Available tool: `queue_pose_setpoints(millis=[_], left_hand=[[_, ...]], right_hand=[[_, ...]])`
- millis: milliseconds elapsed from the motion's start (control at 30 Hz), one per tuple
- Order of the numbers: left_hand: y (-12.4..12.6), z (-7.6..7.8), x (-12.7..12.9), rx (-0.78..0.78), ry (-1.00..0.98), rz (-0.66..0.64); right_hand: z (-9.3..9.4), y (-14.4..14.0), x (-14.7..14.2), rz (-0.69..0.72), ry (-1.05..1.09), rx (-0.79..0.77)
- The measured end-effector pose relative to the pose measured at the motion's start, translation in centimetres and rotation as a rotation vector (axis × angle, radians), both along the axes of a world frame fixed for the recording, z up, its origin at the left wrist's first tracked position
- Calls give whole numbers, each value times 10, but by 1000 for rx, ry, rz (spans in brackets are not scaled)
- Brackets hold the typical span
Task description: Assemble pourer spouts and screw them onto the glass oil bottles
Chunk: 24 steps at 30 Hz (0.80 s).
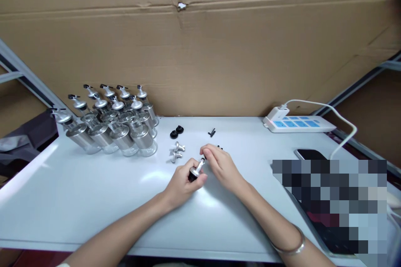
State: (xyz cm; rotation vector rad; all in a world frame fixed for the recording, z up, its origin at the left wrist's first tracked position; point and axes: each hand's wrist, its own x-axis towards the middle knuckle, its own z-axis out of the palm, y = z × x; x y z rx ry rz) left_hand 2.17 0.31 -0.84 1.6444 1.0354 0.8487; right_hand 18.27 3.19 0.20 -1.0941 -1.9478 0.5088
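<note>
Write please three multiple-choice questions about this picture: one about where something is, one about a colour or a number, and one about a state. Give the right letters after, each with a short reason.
1. Where does the cluster of glass bottles stand on the white table?
A. far left
B. near right edge
C. centre front

2. What colour are the sockets of the power strip?
A. red
B. blue
C. green

3. What is the left hand doing?
A. lying flat and empty
B. holding a metal pourer spout
C. pressing the phone

Answers:
1. A, the bottles are grouped at the table's back left.
2. B, the strip's top face shows blue sockets.
3. B, its fingers close around the pourer spout, while the right hand touches the spout's tip.
</note>
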Motion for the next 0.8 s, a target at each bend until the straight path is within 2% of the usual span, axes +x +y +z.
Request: queue_pose_setpoints(millis=[100,167,367,467,600,800], left_hand=[[1,-1,0,6,7,43],[1,0,0,4,11,57],[-1,3,-1,3,27,43],[-1,3,-1,6,32,45],[0,3,-1,20,49,46],[0,1,-2,37,56,21]], right_hand=[[-6,14,11,-167,112,-30],[-10,25,24,-332,183,-148],[-26,60,66,-504,201,-272],[-36,74,73,-525,205,-327],[-43,84,71,-467,158,-360],[-36,75,67,-353,-39,-252]])
